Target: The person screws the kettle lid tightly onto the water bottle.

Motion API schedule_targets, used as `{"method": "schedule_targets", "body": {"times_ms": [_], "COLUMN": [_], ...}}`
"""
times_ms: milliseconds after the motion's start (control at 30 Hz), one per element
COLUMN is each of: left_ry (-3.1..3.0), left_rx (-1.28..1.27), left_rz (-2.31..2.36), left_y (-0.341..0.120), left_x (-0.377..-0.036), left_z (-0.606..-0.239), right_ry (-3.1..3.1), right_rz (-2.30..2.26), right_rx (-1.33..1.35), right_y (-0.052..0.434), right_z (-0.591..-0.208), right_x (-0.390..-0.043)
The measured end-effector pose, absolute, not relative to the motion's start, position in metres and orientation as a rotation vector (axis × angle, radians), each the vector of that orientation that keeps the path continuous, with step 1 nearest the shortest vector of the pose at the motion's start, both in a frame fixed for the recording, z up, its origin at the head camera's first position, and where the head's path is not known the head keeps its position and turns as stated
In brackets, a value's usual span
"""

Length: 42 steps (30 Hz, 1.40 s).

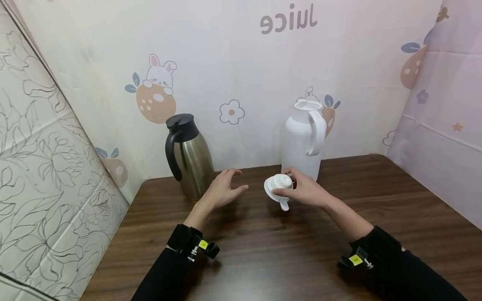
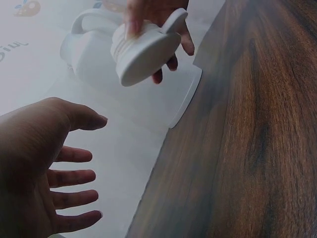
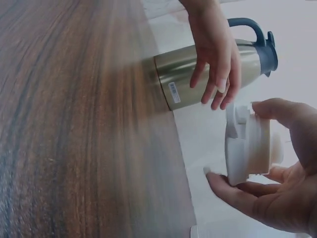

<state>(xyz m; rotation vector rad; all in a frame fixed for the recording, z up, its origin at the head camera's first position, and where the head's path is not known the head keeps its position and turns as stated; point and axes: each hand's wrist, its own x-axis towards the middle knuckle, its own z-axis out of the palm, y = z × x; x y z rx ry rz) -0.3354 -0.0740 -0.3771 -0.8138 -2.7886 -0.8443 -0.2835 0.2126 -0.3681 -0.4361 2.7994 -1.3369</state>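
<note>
A white screw-in lid (image 1: 280,184) with a small lever tab is pinched between the thumb and fingers of my right hand (image 1: 303,188), held above the table with its threaded side up. Behind that hand stands a white thermos jug (image 1: 299,133), its mouth uncovered and its handle toward the right. My left hand (image 1: 223,188) hangs in the air with fingers spread and nothing in it. Close beside it is a steel thermos jug (image 1: 193,163) with a black top and handle. In the right wrist view the lid (image 3: 247,144) sits between thumb and fingers.
Both jugs stand on a dark wood-grain table (image 1: 278,259) near its back edge. A printed cloth (image 1: 233,62) hangs behind the table, and a floral one (image 1: 49,188) hangs at the left.
</note>
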Motion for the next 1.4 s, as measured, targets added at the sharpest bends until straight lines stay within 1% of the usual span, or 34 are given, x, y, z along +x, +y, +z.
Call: {"method": "schedule_targets", "body": {"times_ms": [133,333,533,900,1100,1400], "left_ry": [-2.788,-2.792,-2.814,-2.824,-2.828,-2.847], "left_rx": [-0.815,-0.813,-0.798,-0.808,-0.806,-0.784], "left_rz": [-0.853,-0.855,-0.828,-0.818,-0.822,-0.803], "left_y": [-0.074,-0.073,-0.073,-0.072,-0.072,-0.072], "left_x": [-0.336,-0.336,-0.335,-0.335,-0.336,-0.335], "left_z": [-0.379,-0.379,-0.379,-0.377,-0.379,-0.38], "right_ry": [2.634,2.425,2.018,1.536,1.222,1.175], "right_rz": [-1.469,-1.617,-1.875,-2.113,-2.276,-2.344], "right_rx": [-0.412,-0.478,-0.415,-0.588,-0.554,-0.553], "right_y": [0.213,0.216,0.22,0.227,0.231,0.23], "right_z": [-0.368,-0.373,-0.375,-0.381,-0.383,-0.384], "right_x": [-0.286,-0.29,-0.289,-0.297,-0.301,-0.299]}}
